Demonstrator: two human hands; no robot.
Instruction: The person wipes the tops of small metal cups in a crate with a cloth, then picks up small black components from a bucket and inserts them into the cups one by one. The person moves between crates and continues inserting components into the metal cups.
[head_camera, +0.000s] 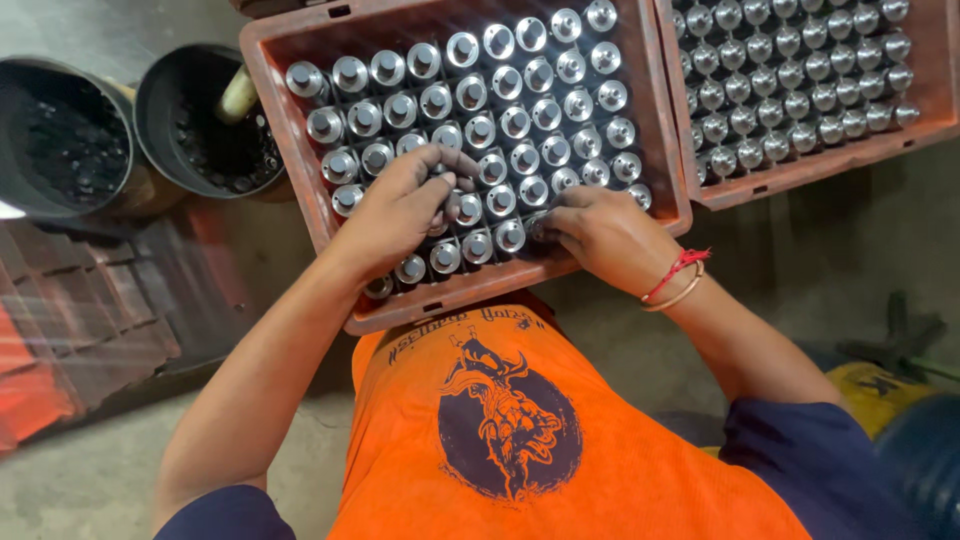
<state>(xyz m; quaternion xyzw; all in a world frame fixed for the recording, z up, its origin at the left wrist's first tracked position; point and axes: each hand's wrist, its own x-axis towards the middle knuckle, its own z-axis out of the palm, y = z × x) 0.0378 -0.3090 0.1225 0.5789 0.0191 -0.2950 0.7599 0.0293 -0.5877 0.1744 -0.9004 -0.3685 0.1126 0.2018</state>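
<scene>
1. The left hand (400, 210) is lying at the centre of the frame, over the lower left rows of the nearer crate (655, 130), a worn reddish plastic box.
2. Its fingers (440, 160) are curling downward and close together, the tips touching the tops of the metal cylinders (515, 122) standing in that crate; whether they are pinching one piece I cannot tell.
3. The right hand (605, 235) is resting just right of centre, at the lower right corner of the same crate, against its front wall.
4. Its fingers (550, 222) are bunching together and pointing left, pressing on a cylinder in the front row; the grip itself is hidden.
5. The cylinders are standing upright in neat diagonal rows, shiny silver with stepped round tops, filling the crate from its top edge down to the hands.
6. A red thread and a thin bangle (678, 285) are sitting on the right wrist.
7. A second crate (800, 175), at the upper right of the frame, is holding more of the same silver pieces, just beside the first.
8. Two dark round buckets (150, 100) are standing at the upper left, with dark small parts inside.
9. An orange shirt (560, 440) with a dark print is filling the bottom centre.
</scene>
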